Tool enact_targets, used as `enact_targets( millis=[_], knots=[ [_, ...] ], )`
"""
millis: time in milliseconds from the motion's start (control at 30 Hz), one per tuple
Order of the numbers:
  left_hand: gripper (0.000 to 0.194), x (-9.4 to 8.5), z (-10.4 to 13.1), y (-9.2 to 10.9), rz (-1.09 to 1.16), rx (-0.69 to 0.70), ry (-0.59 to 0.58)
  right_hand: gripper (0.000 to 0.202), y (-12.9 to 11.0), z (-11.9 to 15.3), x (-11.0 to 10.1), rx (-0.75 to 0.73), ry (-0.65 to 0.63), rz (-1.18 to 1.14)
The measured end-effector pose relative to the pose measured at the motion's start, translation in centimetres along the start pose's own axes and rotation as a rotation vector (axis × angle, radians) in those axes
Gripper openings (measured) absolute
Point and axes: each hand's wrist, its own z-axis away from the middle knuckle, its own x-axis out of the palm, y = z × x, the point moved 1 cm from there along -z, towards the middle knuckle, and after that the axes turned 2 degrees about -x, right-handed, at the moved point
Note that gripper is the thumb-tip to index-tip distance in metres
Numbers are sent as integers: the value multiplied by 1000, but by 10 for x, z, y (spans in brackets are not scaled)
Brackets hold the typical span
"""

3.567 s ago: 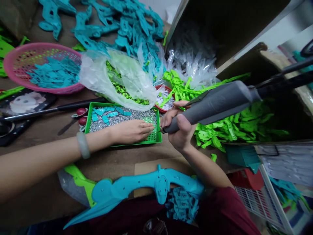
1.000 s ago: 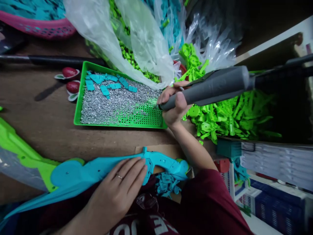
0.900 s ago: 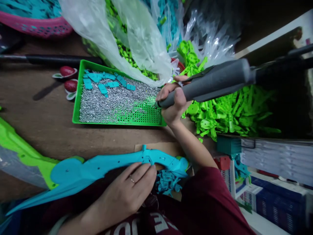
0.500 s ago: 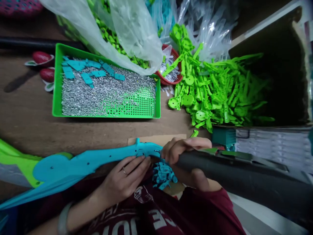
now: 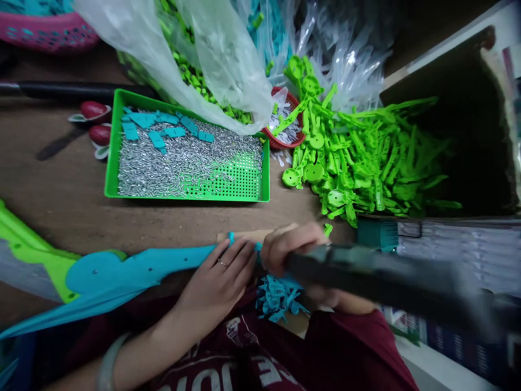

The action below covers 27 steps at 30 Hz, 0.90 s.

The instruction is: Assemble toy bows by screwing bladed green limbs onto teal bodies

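A long blue plastic part [image 5: 173, 262] stretches across the front of the table, its round end lying over a lime-green part [image 5: 49, 260]. My left hand [image 5: 217, 279] holds its right end, fingers laid together over the top; the thumb is out of sight. In my right hand [image 5: 291, 247] is a black electric screwdriver [image 5: 378, 279], blurred by motion and lying nearly level. Its tip is hidden at my fingers, close to the blue part's end. Below my hands, a heap of small blue plastic pieces [image 5: 277, 298] sits by my shirt.
A green tray [image 5: 187, 199] holds many screws and a few blue tabs. Lime-green parts [image 5: 354, 157] spill from a cardboard box [image 5: 480, 125]. Behind are a red basket [image 5: 280, 142] of white pieces, plastic bags [image 5: 228, 65] and a pink basket [image 5: 49, 35].
My left fingers have flattened over the blue part's end and cover more of it. The screwdriver has swung and is now blurred. The whole view has shifted slightly.
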Motion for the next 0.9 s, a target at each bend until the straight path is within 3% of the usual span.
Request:
enact_targets(
  millis=[67, 133, 200, 267, 467, 633, 733, 900],
  knots=[
    [40, -6, -3, -3, -62, -61, -45, 30, 4, -37, -11, -218, 61, -166],
    [41, -12, 1, -5, -96, -105, -51, 26, 21, -76, -18, -342, 250, -135],
    [41, -16, 8, -6, -97, -123, -38, 28, 46, -106, -22, -298, 417, -28],
    [40, -16, 13, -5, -84, -126, -16, 31, 70, -121, -23, -246, 498, 42],
    [35, -13, 5, -3, -62, -140, -13, 43, 101, -115, -30, -160, 445, 170],
    [39, -12, -10, 10, -42, 145, -72, 47, 106, -115, -31, -126, 458, 107],
    [41, -1, -14, 27, -81, 213, -82, 43, 101, -118, -27, -174, 496, 65],
    [41, 28, -14, 46, -150, 146, 26, 40, 98, -116, -26, -220, 547, 104]
  ],
)
